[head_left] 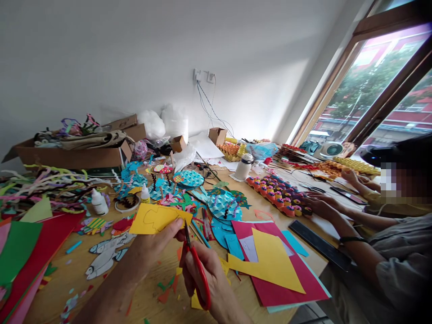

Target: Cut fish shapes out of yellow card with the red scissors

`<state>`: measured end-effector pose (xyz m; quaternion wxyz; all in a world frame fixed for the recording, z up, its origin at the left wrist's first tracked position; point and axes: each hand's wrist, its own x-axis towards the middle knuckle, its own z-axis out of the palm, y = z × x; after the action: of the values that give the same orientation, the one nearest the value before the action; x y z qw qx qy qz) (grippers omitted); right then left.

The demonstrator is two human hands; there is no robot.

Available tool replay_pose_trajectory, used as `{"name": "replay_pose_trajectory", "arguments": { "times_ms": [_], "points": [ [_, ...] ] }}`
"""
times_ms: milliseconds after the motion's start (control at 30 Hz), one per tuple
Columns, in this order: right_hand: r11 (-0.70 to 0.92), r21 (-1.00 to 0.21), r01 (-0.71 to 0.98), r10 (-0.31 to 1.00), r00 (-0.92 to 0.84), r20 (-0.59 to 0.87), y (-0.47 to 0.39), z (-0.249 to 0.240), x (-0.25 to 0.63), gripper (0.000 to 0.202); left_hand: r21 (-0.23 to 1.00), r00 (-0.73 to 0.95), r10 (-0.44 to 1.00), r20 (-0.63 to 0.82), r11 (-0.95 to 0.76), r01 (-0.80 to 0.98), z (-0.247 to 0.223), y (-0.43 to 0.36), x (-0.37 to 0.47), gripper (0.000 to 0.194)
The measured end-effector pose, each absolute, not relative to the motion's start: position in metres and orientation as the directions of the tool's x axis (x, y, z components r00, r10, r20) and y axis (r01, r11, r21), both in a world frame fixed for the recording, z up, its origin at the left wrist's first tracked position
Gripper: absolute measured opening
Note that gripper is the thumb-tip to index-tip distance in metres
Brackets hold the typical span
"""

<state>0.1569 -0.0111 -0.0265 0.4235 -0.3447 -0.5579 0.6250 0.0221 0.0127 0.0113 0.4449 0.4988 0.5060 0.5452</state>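
Observation:
My left hand pinches the right part of a yellow paper piece that has a fish-like outline drawn on it. A pair of red-handled scissors is in my right hand, its blades pointing up at the paper's right edge. Whether the blades are parted I cannot make out. Below my hands, yellow, orange and green paper scraps lie on the wooden table. To the right, a larger cut yellow sheet rests on red paper.
White glue bottles, paper fish and a heap of pipe cleaners lie left. Blue paper crafts spread ahead. At right, a co-worker's hands touch a painted egg tray beside a dark phone.

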Motion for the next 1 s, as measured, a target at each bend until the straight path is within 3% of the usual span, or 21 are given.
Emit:
{"name": "replay_pose_trajectory", "arguments": {
  "times_ms": [633, 1000],
  "points": [
    [-0.031, -0.998, -0.051, 0.917, -0.399, -0.008, -0.01, -0.043, 0.161, 0.047, 0.998, 0.045, 0.997, 0.059, -0.058, -0.025, 0.007, 0.017, 0.011, 0.014],
    [-0.058, -0.998, -0.032, 0.919, -0.393, -0.041, -0.011, -0.042, 0.161, 0.048, 0.988, 0.009, 1.0, 0.009, -0.008, -0.151, 0.01, 0.018, 0.014, 0.009]
  ]
}}
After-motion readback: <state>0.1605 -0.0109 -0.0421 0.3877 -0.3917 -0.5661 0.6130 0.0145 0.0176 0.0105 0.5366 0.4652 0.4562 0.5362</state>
